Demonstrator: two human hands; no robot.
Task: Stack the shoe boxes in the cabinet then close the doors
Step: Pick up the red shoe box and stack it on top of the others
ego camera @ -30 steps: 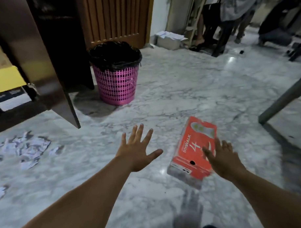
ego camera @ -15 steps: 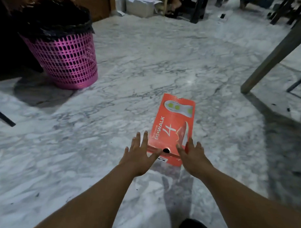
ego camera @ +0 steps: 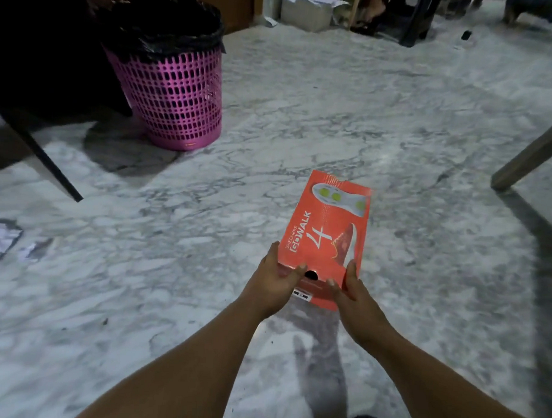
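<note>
Hands (ego camera: pixel 273 282) (ego camera: pixel 353 297) around one shoe box (ego camera: pixel 327 229)

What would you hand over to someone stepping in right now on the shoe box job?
Left hand: grips the near left corner of the orange shoe box.
Right hand: grips its near right corner.
The box is on the marble floor or just off it; I cannot tell which.
Pink bin stands far left, by the dark cabinet edge.
Done: box grasped.
Left: carry it to the cabinet, stack it, close the doors.
</note>
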